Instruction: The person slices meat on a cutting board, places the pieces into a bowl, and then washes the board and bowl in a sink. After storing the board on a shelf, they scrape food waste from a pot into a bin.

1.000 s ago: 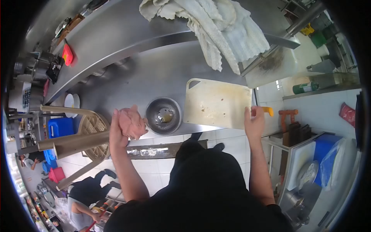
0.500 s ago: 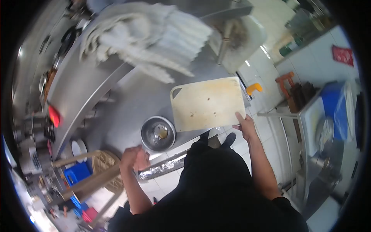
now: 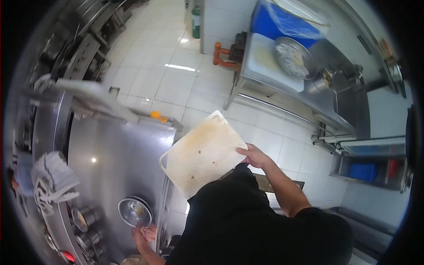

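My right hand (image 3: 251, 155) grips a worn white cutting board (image 3: 201, 152) by its right corner, thumb on the upper face. The board is stained yellowish with a few dark specks, and it hangs in front of my body, over the floor and beside the counter. Low on the left, my left hand (image 3: 140, 235) is closed around a pinkish, soft-looking piece (image 3: 151, 232), its fingertips right at the near rim of a metal bowl (image 3: 128, 211). A little yellowish matter lies at the bottom of this bowl, which is over the steel counter (image 3: 106, 159).
A crumpled whitish towel (image 3: 53, 179) and several metal pots (image 3: 83, 218) are along the counter's left side. Across the tiled floor (image 3: 176, 84), a steel table (image 3: 335, 106) bears a white board (image 3: 265, 62), a round metal pan (image 3: 295, 57) and a blue bin (image 3: 265, 22).
My view has turned right, towards the steel table. My right hand has brought the cutting board off the counter's edge, over the floor. My left hand is now at the bowl's rim.
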Demonstrator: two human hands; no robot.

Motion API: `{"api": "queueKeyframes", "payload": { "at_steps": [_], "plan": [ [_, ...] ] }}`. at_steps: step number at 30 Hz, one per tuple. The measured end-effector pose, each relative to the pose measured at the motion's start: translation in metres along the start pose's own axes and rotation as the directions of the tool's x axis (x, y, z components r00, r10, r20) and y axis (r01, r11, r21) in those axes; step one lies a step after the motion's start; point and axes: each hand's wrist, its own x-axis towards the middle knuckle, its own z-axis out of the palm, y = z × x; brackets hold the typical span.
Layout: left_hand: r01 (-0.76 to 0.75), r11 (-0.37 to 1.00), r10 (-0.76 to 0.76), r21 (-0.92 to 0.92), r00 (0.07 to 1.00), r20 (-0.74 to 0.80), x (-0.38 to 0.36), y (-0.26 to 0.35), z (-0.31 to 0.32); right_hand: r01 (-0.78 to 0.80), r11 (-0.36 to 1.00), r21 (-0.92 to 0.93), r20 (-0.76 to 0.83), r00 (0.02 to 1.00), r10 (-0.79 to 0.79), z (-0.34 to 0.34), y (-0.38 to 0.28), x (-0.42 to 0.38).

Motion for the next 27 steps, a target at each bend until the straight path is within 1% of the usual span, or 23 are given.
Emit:
{"api": "queueKeyframes", "payload": {
  "at_steps": [1, 2, 5, 8, 9, 11, 12, 13, 14, 15, 17, 18, 21, 22, 24, 25, 26, 27],
  "plan": [
    [-0.035, 0.999, 0.035, -0.028, 0.999, -0.019, -0.004, -0.003, 0.014, 0.025, 0.999, 0.032, -0.010, 1.000, -0.025, -0.035, -0.016, -0.011],
    [-0.032, 0.999, 0.032, -0.020, 0.999, 0.011, -0.009, -0.002, 0.020, 0.058, 0.996, 0.062, -0.024, 0.998, -0.056, -0.064, -0.021, -0.024],
    [-0.016, 1.000, 0.013, 0.026, 0.995, 0.096, -0.026, 0.005, 0.054, 0.153, 0.979, 0.134, -0.129, 0.982, -0.136, -0.157, -0.019, -0.064],
    [0.060, 0.995, -0.076, 0.084, 0.978, 0.196, -0.046, 0.023, 0.113, 0.267, 0.942, 0.201, -0.296, 0.934, -0.202, -0.239, -0.007, -0.115],
    [0.091, 0.991, -0.112, 0.101, 0.966, 0.231, -0.053, 0.029, 0.134, 0.309, 0.926, 0.216, -0.384, 0.899, -0.210, -0.269, 0.001, -0.133],
    [0.132, 0.979, -0.176, 0.154, 0.933, 0.315, -0.060, 0.038, 0.178, 0.393, 0.888, 0.240, -0.553, 0.807, -0.208, -0.318, 0.022, -0.170],
    [0.137, 0.972, -0.198, 0.191, 0.916, 0.349, -0.067, 0.044, 0.209, 0.443, 0.854, 0.273, -0.598, 0.773, -0.210, -0.333, 0.025, -0.191],
    [0.094, 0.962, -0.187, 0.256, 0.912, 0.366, -0.073, 0.048, 0.243, 0.492, 0.817, 0.301, -0.641, 0.739, -0.209, -0.347, 0.028, -0.216],
    [0.049, 0.947, -0.176, 0.318, 0.907, 0.383, -0.093, 0.058, 0.291, 0.538, 0.781, 0.319, -0.682, 0.702, -0.205, -0.358, 0.026, -0.239],
    [0.008, 0.930, -0.165, 0.367, 0.902, 0.400, -0.116, 0.065, 0.344, 0.611, 0.727, 0.313, -0.742, 0.635, -0.215, -0.367, 0.024, -0.257],
    [-0.070, 0.911, -0.140, 0.407, 0.874, 0.464, -0.157, 0.075, 0.430, 0.744, 0.609, 0.274, -0.843, 0.491, -0.221, -0.388, 0.022, -0.287],
    [-0.106, 0.899, -0.132, 0.425, 0.859, 0.495, -0.171, 0.078, 0.463, 0.771, 0.590, 0.240, -0.856, 0.455, -0.247, -0.408, 0.029, -0.300],
    [-0.194, 0.866, -0.200, 0.460, 0.710, 0.675, -0.158, 0.080, 0.530, 0.863, 0.486, 0.139, -0.914, 0.301, -0.273, -0.447, 0.025, -0.333],
    [-0.218, 0.850, -0.206, 0.479, 0.700, 0.684, -0.195, 0.084, 0.566, 0.870, 0.481, 0.107, -0.944, 0.241, -0.226, -0.453, 0.016, -0.342],
    [-0.249, 0.842, -0.191, 0.479, 0.693, 0.696, -0.231, 0.082, 0.620, 0.918, 0.395, 0.026, -0.976, 0.109, -0.189, -0.473, -0.004, -0.347],
    [-0.264, 0.840, -0.180, 0.475, 0.689, 0.702, -0.239, 0.079, 0.639, 0.935, 0.353, -0.018, -0.984, 0.046, -0.170, -0.485, -0.017, -0.349],
    [-0.262, 0.819, -0.255, 0.510, 0.631, 0.733, -0.217, 0.078, 0.649, 0.937, 0.343, -0.061, -0.986, -0.003, -0.167, -0.498, -0.031, -0.351],
    [-0.285, 0.814, -0.243, 0.506, 0.625, 0.742, -0.230, 0.075, 0.667, 0.936, 0.334, -0.106, -0.985, -0.052, -0.166, -0.511, -0.046, -0.354]
  ]
}}
